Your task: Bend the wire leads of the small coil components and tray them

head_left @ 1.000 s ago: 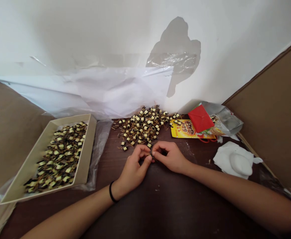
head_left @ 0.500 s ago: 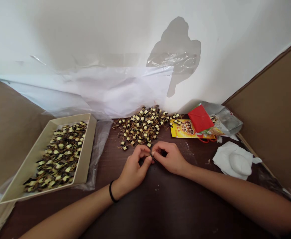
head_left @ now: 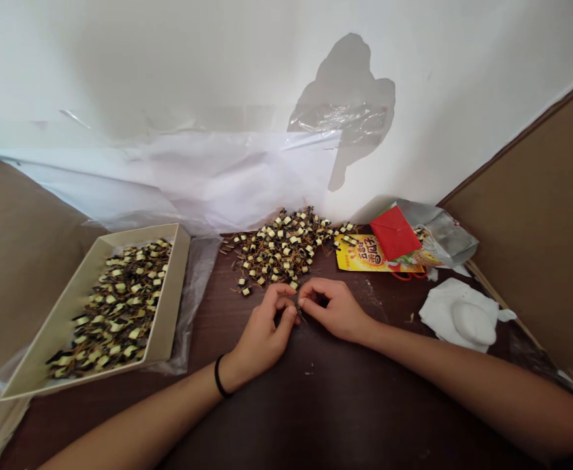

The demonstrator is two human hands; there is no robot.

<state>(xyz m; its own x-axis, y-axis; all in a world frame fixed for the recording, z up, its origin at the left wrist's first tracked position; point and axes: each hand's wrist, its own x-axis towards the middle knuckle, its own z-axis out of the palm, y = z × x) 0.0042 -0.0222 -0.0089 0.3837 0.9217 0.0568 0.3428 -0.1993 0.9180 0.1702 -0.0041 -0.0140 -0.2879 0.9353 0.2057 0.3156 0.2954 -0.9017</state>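
Note:
My left hand (head_left: 263, 331) and my right hand (head_left: 331, 309) meet fingertip to fingertip on the dark brown table (head_left: 316, 405). Both are pinched on one small dark wired part (head_left: 298, 309), which is mostly hidden by the fingers. A black band circles my left wrist. Just beyond the hands lies a loose pile of small yellow-and-black wired components (head_left: 282, 247). A beige tray (head_left: 166, 307) at the left holds several more of the same components.
A yellow snack packet (head_left: 359, 256) with a red packet (head_left: 394, 233) on it lies at the back right. White crumpled tissue (head_left: 465, 315) is at the right. Clear plastic sheeting (head_left: 193, 176) hangs on the wall. Brown cardboard walls stand on both sides.
The fingers have shifted slightly around the small part, and the hands moved a little apart. Everything else is where it was.

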